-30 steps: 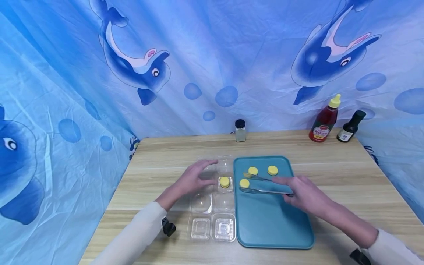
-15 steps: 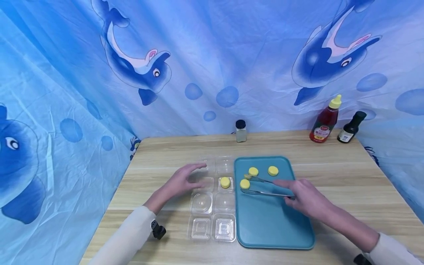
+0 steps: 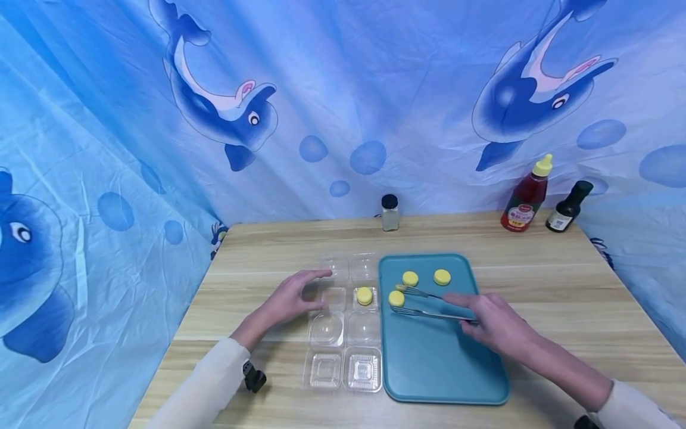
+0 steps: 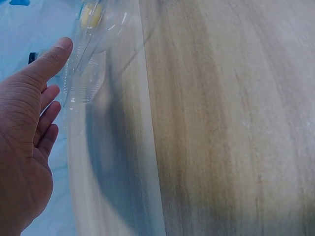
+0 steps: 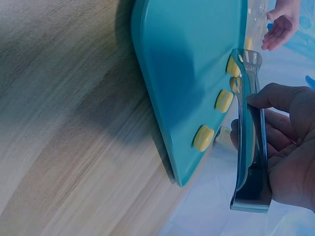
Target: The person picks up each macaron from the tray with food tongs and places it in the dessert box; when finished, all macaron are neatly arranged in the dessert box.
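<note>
My right hand (image 3: 498, 325) grips metal serving tongs (image 3: 434, 314) over the teal tray (image 3: 439, 363). The spread tips of the tongs stand on either side of a yellow macaron (image 3: 396, 298) near the tray's left edge; whether they touch it I cannot tell. Two more macarons, one near (image 3: 409, 278) and one farther right (image 3: 442, 277), lie toward the tray's back. Another macaron (image 3: 364, 296) sits in a compartment of the clear plastic containers (image 3: 326, 369) left of the tray. Beside these containers my left hand (image 3: 289, 298) holds nothing, thumb and fingers apart.
At the table's back stands a small black-capped jar (image 3: 390, 214). A red sauce bottle (image 3: 522, 199) and a dark bottle (image 3: 568, 208) stand at the back right. A blue dolphin-print curtain (image 3: 418, 107) hangs behind the wooden table (image 3: 257, 256).
My left hand has drawn back to the left, away from the macaron in the clear container. The right hand and the tongs have hardly moved.
</note>
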Motion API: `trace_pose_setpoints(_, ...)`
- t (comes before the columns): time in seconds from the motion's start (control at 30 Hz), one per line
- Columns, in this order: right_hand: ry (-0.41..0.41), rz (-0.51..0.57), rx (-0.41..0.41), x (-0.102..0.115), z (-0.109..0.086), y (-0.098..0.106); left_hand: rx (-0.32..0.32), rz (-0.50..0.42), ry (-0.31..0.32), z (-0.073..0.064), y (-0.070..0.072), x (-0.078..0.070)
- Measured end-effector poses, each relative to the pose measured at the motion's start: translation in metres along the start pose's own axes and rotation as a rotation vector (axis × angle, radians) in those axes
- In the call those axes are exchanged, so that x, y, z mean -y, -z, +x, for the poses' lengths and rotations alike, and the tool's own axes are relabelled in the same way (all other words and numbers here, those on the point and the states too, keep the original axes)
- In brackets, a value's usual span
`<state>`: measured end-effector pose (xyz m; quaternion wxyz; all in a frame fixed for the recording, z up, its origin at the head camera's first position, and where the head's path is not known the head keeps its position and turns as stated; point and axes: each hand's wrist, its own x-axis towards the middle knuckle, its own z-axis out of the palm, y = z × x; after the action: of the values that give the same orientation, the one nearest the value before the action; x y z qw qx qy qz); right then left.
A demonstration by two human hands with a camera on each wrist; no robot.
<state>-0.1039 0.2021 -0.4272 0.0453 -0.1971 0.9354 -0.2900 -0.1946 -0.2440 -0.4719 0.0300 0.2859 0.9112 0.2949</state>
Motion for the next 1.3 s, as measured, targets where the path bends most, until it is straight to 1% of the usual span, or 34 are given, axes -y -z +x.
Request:
trace_pose_setpoints(0.17, 0.008, 0.0, -0.011, -0.0004, -0.0002, -0.0013, 0.011, 0.0, 0.022, -0.0005, 0.0002, -0.0006)
trace_pose_setpoints(0.37, -0.003, 0.008, -0.006, -0.0009, 0.0001, -0.0022, 0.021, -0.013, 0.036, -0.001, 0.0001, -0.0005)
trace_pose_setpoints(0.57, -0.007, 0.007, 0.001, -0.0021, 0.0013, -0.0032, 0.031, -0.012, 0.028, -0.0007, 0.0003, -0.0014)
trace_pose_setpoints(0.83, 0.012, 0.007, -0.006, -0.0053, 0.0017, -0.0055, 0.043, 0.022, 0.027, -0.0011, -0.0003, -0.001)
trace_pose_setpoints(1.3, -0.012, 0.024, 0.001, -0.0083, -0.0003, -0.0068, 0.044, 0.059, 0.017, 0.0005, -0.0027, -0.0008)
